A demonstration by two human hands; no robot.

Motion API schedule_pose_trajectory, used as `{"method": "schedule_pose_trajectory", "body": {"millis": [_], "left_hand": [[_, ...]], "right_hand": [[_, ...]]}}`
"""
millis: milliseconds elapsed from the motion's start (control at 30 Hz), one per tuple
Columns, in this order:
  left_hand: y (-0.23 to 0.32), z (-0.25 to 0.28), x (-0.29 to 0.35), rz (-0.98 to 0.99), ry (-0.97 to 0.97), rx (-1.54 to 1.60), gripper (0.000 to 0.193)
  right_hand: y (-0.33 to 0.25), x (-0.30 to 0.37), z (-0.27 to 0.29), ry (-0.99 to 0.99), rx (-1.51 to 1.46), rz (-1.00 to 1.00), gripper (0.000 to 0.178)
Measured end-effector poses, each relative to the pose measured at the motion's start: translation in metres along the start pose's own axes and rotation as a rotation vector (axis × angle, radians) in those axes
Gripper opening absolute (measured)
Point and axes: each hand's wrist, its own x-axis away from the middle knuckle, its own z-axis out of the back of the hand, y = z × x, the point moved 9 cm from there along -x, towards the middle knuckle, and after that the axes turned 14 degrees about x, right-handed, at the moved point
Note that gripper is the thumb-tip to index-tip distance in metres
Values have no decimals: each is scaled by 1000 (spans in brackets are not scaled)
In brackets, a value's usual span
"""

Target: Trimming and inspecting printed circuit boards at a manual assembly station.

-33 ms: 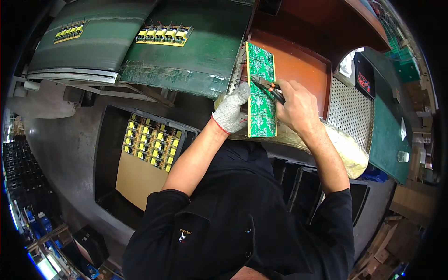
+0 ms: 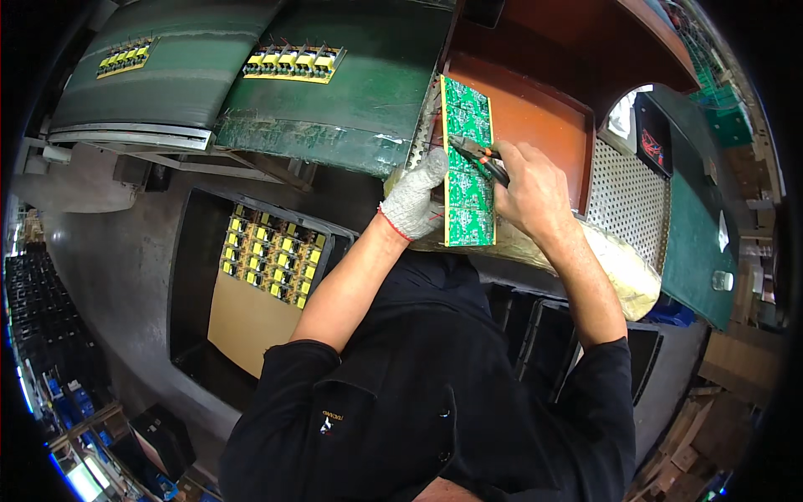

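Observation:
My left hand (image 2: 411, 199), in a whitish knit glove with a red-edged cuff, grips the left long edge of a green circuit board panel (image 2: 471, 205). The panel stands lengthwise away from me, its solder side toward me. My bare right hand (image 2: 535, 186) is closed around cutting pliers (image 2: 489, 162) with black and orange handles. The pliers' jaws rest at or just over the board's surface, a little above its middle; whether they touch it I cannot tell. My left fingers behind the panel are hidden.
A reddish-brown tray (image 2: 544, 125) lies behind the panel. On the green conveyor belt (image 2: 368, 92) at left sits a board with yellow components (image 2: 293, 63). At lower left, a black bin (image 2: 191, 326) contains similar boards on cardboard. A perforated metal plate (image 2: 627, 197) and small black tray (image 2: 654, 134) are at right.

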Motion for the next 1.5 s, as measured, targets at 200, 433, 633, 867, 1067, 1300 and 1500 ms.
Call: {"method": "schedule_pose_trajectory", "body": {"millis": [200,433,633,867,1067,1300,1500], "left_hand": [[1,16,1,18,102,-95,54],[3,31,1,49,58,82,65],[2,34,0,36,101,53,62],[3,46,0,56,100,-7,71],[2,21,1,-6,142,3,55],[4,35,0,1,146,27,52],[3,28,1,0,124,43,49]], "right_hand": [[8,-2,-10,-170,7,-2,40],[59,19,-13,-78,-99,-176,38],[56,30,-20,-102,96,-55,37],[67,34,-39,-324,64,-134,42],[52,29,-20,-58,144,-15,40],[58,27,-24,-89,87,-50,41],[65,32,-29,-176,71,-97,44]]}}
